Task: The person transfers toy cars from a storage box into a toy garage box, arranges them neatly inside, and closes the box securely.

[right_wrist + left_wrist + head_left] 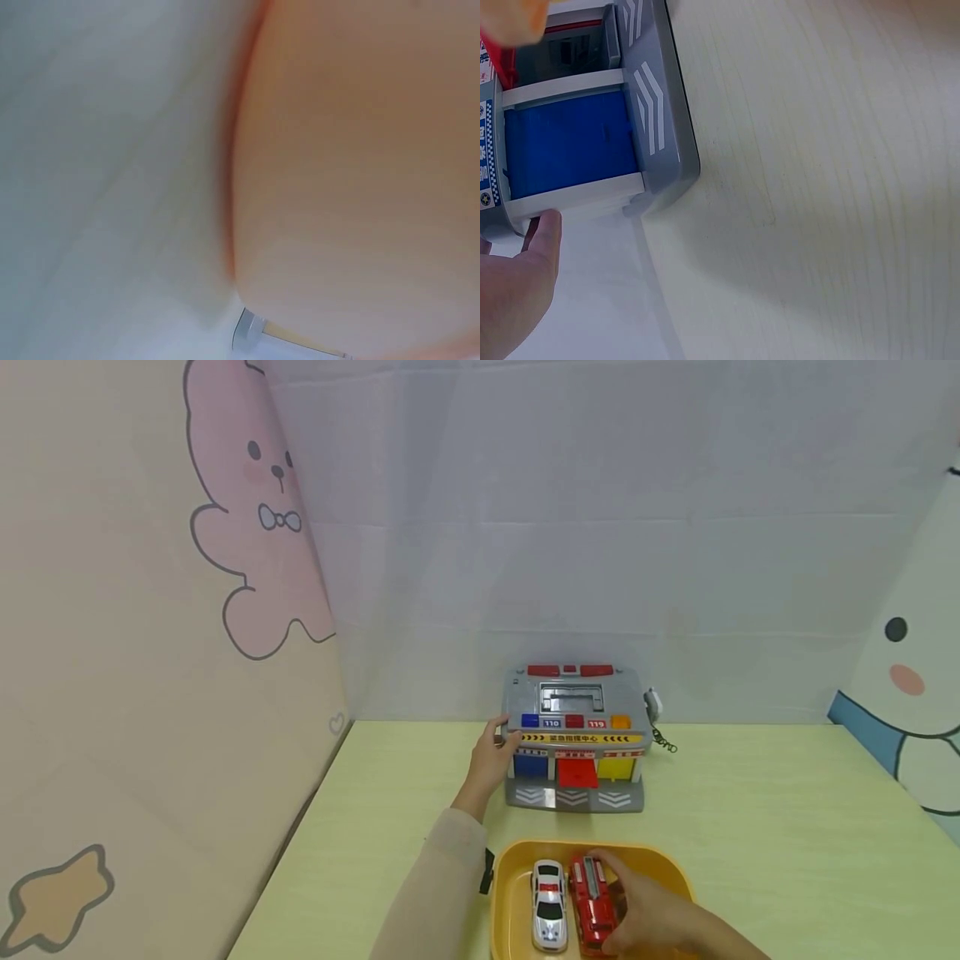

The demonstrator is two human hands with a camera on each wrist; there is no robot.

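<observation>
A grey toy garage (573,702) with blue, red and yellow doors stands against the back wall; its red middle door (577,773) sticks outward. My left hand (489,764) holds the garage at its left side, thumb toward the front. In the left wrist view, that thumb (546,236) lies against the white post beside the blue door (570,142). Nearer me, my right hand (647,906) grips a red toy fire truck (592,902) in a yellow tray (512,853). Beside the truck lies a white toy police car (550,906). The right wrist view shows mostly blurred skin.
A black coiled cord (663,740) hangs from a pale piece on the garage's right side. The pale yellow-green table (765,827) extends to both sides. A white cloth wall (600,527) rises behind, and a wall with a pink bear print (247,518) is at left.
</observation>
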